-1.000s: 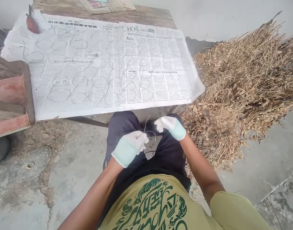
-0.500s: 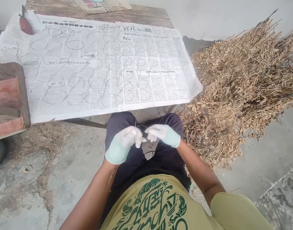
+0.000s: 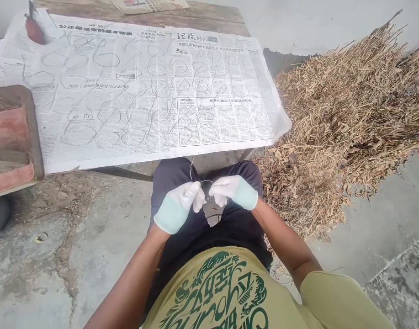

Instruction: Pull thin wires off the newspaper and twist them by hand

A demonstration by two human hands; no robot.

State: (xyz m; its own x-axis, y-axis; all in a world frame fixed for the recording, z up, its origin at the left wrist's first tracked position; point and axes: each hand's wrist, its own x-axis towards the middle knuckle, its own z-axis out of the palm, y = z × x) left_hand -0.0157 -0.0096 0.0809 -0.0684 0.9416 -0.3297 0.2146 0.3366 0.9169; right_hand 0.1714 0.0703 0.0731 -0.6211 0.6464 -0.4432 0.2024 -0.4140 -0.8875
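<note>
Above my lap, my left hand in a white and mint glove pinches a thin wire. One end of the wire sticks up above the fingers, and the rest curves as a loop between my hands. My right hand, gloved alike, closes its fingers on the loop's right side. A small gap separates the two hands. Beyond them, several bent wire loops lie spread on newspaper sheets over a wooden table.
Red-handled pliers lie at the newspaper's far left corner. A reddish wooden seat or cart stands at the left. Dry stalks are heaped at the right. Another printed sheet lies at the table's back.
My left hand has turned slightly, and the wire's upright end now leans further left. The loop between my hands shows a little wider. The view has shifted slightly.
</note>
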